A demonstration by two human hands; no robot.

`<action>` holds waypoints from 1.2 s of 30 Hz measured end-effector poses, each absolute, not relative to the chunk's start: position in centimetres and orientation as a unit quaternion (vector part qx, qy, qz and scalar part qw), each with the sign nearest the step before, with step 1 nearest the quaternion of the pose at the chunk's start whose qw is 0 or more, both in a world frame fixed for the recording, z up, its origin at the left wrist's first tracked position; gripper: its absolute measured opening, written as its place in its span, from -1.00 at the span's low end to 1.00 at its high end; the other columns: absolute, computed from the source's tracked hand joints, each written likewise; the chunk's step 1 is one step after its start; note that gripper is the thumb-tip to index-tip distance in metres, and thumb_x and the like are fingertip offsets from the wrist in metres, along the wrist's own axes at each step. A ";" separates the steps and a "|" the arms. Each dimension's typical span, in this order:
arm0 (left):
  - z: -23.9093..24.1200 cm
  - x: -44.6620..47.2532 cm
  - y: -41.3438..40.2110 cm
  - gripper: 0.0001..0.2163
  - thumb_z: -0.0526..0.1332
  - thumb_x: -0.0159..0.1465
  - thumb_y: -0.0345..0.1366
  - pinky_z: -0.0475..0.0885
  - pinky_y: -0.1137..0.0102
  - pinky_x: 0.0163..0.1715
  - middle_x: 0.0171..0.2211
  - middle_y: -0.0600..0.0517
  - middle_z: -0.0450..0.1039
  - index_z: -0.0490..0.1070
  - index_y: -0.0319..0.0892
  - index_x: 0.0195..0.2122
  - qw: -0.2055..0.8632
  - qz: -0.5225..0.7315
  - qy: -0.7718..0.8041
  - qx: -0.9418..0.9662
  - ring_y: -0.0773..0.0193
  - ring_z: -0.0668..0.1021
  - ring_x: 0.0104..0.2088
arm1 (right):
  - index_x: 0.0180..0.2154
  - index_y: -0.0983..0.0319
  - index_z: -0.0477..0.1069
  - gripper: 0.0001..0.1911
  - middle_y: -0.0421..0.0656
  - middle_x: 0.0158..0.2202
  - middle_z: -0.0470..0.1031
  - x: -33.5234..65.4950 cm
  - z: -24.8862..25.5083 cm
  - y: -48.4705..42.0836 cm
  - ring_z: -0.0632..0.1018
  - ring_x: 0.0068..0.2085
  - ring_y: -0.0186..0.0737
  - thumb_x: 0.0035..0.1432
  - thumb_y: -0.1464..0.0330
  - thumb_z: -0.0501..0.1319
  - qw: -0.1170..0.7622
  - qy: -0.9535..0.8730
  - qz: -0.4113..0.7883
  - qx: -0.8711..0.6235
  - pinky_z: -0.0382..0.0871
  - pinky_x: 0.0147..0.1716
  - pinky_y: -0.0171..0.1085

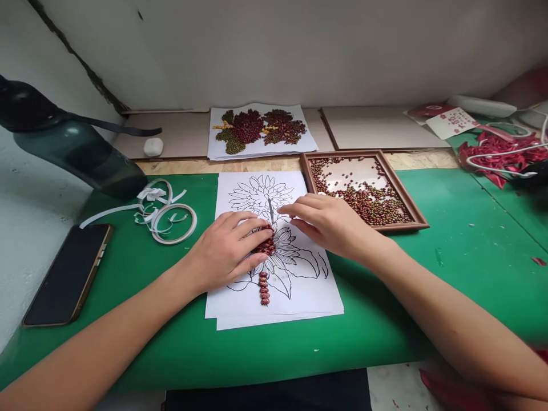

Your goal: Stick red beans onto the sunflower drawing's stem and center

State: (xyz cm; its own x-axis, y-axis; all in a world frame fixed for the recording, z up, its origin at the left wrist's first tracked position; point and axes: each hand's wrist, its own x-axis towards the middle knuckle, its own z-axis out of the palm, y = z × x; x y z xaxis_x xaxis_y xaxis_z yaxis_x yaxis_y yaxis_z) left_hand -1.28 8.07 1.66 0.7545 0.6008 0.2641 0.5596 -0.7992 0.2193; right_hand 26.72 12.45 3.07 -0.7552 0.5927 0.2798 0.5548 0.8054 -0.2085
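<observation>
A printed flower drawing (280, 279) lies on the green table, on top of another sheet. My left hand (231, 242) rests palm down on it, fingers stretched out and a little apart over a patch of dark red beans (266, 246) in the lower flower. Those fingertips partly hide the patch. Below it, a short column of speckled red beans (264, 289) runs along the stem. My right hand (325, 220) hovers by a narrow grey strip (270, 210) between the two flowers. Its thumb and index tips look apart, and I see nothing between them.
A brown framed tray (422, 224) of loose red and green beans stands right of the paper. Behind lies a sheet with bean pictures (262, 131). On the left are tape rings (173, 224), a phone (68, 274) and a dark bottle (77, 142). Red shreds (505, 151) and cables lie far right.
</observation>
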 end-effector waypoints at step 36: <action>1.6 -1.3 7.9 -0.67 0.11 0.54 -0.14 0.45 -0.02 0.18 0.25 -0.21 0.44 0.50 -0.25 0.12 0.091 0.161 0.315 0.931 -0.07 0.45 0.24 | 0.14 0.26 0.46 -0.71 -0.08 -0.20 0.62 24.9 1.4 11.3 0.56 -0.23 -0.20 0.52 0.45 0.07 0.202 -0.950 0.088 -0.220 0.42 -0.25 -0.23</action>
State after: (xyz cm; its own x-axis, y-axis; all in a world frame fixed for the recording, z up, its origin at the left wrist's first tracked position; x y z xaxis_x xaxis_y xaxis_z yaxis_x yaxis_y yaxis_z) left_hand -1.30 7.91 1.56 0.7500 0.6155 0.2422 0.5567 -0.7852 0.2713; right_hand 24.90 11.26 1.45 -0.8210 0.4545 0.3455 0.3830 0.8873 -0.2570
